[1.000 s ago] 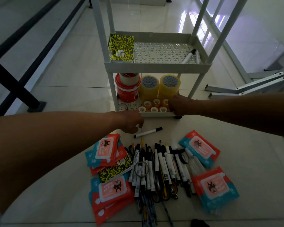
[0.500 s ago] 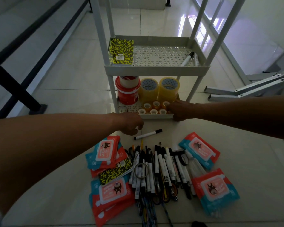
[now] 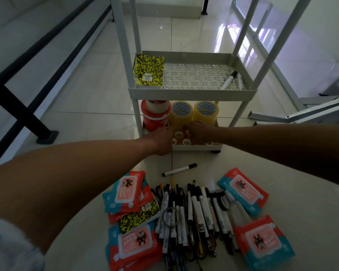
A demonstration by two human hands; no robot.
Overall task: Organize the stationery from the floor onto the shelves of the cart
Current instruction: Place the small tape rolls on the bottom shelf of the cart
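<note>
Both hands, left and right, reach among small tape rolls on the cart's bottom shelf; grip state indiscernible; ideally seat rolls flat, rows tight, leaving room for floor stationery.

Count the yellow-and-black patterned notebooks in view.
2. One notebook lies at the left end of the cart's middle shelf; the other is on the floor among the wipe packs. More may be hidden.
</note>
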